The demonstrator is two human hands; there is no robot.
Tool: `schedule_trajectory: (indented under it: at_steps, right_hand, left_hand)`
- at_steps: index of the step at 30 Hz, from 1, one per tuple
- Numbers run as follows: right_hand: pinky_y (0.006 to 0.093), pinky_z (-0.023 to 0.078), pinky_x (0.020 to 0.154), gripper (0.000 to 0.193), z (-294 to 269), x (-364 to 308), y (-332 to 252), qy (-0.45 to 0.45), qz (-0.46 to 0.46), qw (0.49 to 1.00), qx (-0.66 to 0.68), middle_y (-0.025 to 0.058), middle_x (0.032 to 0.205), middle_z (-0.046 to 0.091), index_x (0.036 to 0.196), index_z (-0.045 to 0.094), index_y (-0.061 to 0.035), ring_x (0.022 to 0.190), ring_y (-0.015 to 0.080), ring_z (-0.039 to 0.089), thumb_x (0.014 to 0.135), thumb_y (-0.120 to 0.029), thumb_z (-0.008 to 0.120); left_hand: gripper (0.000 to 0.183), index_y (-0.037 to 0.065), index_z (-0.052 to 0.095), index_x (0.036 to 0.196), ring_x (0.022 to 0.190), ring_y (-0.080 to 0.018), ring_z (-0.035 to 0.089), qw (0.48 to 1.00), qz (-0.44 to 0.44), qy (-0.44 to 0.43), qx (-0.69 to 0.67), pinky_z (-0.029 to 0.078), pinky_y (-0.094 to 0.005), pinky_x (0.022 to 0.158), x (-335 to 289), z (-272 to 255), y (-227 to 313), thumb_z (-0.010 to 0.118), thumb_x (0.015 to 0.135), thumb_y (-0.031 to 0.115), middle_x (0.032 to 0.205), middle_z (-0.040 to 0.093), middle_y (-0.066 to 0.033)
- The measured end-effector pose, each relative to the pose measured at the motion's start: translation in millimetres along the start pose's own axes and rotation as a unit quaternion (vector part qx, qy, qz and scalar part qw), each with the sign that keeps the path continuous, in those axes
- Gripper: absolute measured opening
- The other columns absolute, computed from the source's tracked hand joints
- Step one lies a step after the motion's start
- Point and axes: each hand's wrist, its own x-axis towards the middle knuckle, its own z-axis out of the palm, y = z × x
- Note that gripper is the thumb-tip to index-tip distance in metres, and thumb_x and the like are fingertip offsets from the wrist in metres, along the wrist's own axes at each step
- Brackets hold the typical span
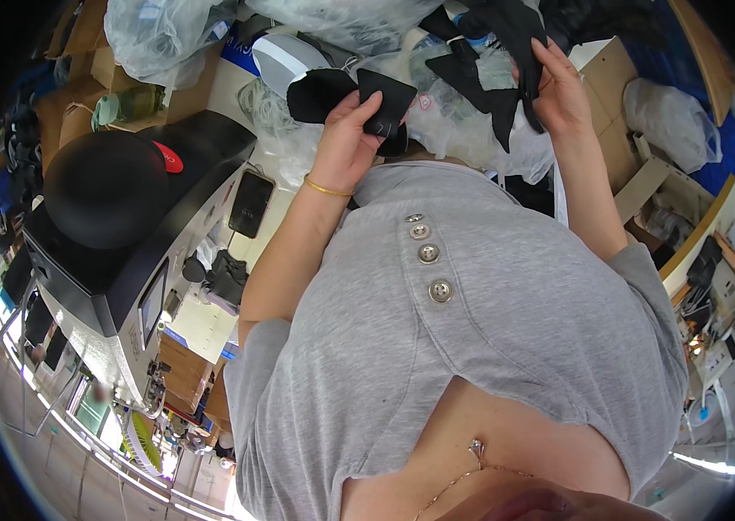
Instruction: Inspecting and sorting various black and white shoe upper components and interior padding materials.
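My left hand [348, 141] is closed on a black fabric piece [387, 97] with a small light mark near its edge, pinched between thumb and fingers. Another dark flap [319, 95] spreads out on the left side of that hand. Farther right, my right hand [562, 94] grips a long black fabric strip [506, 39], which hangs down past the fingers. Between the hands, more black cut pieces [464, 85] lie over clear plastic bags [437, 122]. A grey-and-white rounded item [287, 59] sits just beyond my left hand.
At left stands a large black-and-white machine [81, 269] with a rounded black cover [107, 187]. A phone [251, 203] lies on the pale tabletop beside it. Plastic bags [163, 39] are heaped at the far side. Wooden panels [597, 113] and another bag [671, 122] stand at right.
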Motion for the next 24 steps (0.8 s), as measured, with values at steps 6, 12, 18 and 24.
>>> schedule_trajectory:
  at_steps: [6,12,18,24]
  right_hand:
    - [0.0262,0.051,0.084,0.026,37.9,-14.9,26.6,-0.068,0.004,0.997,-0.03,0.0051,0.106,0.066,0.115,0.059,-0.0022,0.096,0.0125,0.063,0.09,-0.008,0.061]
    - [0.0231,0.046,0.079,0.029,71.0,-25.9,50.7,-0.032,-0.021,0.996,-0.085,0.0042,0.097,0.066,0.112,0.06,-0.0007,0.087,0.0095,0.06,0.088,-0.015,0.066]
    - [0.0231,0.046,0.078,0.024,77.7,-26.3,55.7,-0.011,-0.046,0.995,-0.085,0.0037,0.095,0.066,0.106,0.063,-0.0004,0.085,0.0094,0.06,0.088,-0.016,0.067]
    - [0.0232,0.047,0.079,0.021,72.3,-23.5,51.5,0.023,-0.081,0.995,-0.05,0.0035,0.095,0.066,0.103,0.064,-0.0012,0.086,0.0094,0.06,0.086,-0.012,0.068]
  left_hand:
    - [0.022,-0.003,0.056,0.111,0.102,-0.0249,0.062,1.0,-0.019,-0.007,-0.018,0.052,-0.0353,0.089,3.2,15.5,-2.5,0.054,0.094,0.01,0.111,0.063,-0.0151]
    - [0.023,0.0,0.059,0.108,0.094,-0.0179,0.064,0.998,-0.045,-0.046,-0.013,0.053,-0.031,0.082,2.8,37.4,-0.9,0.062,0.09,0.013,0.107,0.065,-0.0101]
    - [0.028,0.001,0.061,0.108,0.089,-0.0151,0.065,0.993,-0.028,-0.083,0.077,0.055,-0.0296,0.077,4.6,38.3,-9.8,0.069,0.082,0.001,0.101,0.067,-0.0085]
    - [0.028,-0.001,0.063,0.105,0.086,-0.0154,0.066,0.994,-0.036,-0.053,0.09,0.055,-0.0285,0.076,3.7,38.3,-10.4,0.071,0.079,-0.001,0.098,0.068,-0.0086]
